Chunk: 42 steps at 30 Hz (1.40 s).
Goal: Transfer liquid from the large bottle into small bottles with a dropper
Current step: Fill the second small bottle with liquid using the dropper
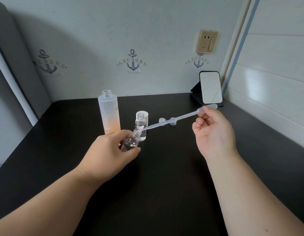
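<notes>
The large frosted bottle (109,113), open at the top and orange toward its base, stands at the back left of the black table (164,176). My left hand (110,152) grips a small clear bottle (130,142), tilted with its mouth up and to the right. My right hand (214,130) pinches the bulb of a long clear dropper (166,122). The dropper's tip sits at the mouth of the tilted bottle. A second small clear bottle (141,123) stands upright and open just behind, holding clear liquid.
A white cap (146,114) stands behind the upright small bottle. Two small clear caps (162,120) (173,120) lie further right on the table. A small mirror on a black stand (210,87) sits at the back right by the wall, below a socket (207,42).
</notes>
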Available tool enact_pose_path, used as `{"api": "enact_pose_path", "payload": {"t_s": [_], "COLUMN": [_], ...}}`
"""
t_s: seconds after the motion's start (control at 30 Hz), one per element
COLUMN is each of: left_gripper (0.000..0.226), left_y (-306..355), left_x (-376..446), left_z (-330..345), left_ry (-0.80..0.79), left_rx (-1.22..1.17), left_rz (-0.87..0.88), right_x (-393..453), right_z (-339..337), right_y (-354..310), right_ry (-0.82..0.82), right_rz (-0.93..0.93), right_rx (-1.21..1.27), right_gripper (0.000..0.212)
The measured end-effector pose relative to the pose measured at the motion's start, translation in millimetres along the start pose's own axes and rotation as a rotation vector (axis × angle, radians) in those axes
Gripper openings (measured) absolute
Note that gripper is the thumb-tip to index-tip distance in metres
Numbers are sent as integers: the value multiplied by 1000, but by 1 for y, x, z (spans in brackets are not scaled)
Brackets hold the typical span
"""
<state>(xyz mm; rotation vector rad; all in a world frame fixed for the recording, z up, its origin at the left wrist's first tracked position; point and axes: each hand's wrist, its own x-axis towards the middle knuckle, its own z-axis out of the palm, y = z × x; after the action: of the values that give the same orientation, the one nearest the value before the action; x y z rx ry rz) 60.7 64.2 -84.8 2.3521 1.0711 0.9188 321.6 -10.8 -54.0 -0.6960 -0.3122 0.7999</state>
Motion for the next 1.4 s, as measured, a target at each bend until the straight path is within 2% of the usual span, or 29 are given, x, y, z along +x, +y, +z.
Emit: {"api": "enact_pose_path", "payload": {"t_s": [0.57, 0.73, 1.07, 1.23, 1.4], "left_gripper": [23, 25, 20, 23, 18], "left_y": [1, 1, 1, 0, 1], "left_x": [0, 0, 0, 0, 0], "left_z": [0, 0, 0, 0, 0], "left_ry": [-7, -2, -5, 4, 2], "left_rx": [5, 1, -7, -2, 8], "left_rz": [-5, -14, -10, -9, -11], "right_x": [1, 0, 0, -1, 0], "right_z": [-1, -1, -1, -2, -3], "right_y": [2, 0, 0, 0, -1], "right_ry": [-65, -81, -90, -113, -66], "right_rz": [-43, -43, -66, -89, -57], "right_rx": [-94, -87, -120, -144, -111], "right_gripper": [11, 21, 16, 22, 18]}}
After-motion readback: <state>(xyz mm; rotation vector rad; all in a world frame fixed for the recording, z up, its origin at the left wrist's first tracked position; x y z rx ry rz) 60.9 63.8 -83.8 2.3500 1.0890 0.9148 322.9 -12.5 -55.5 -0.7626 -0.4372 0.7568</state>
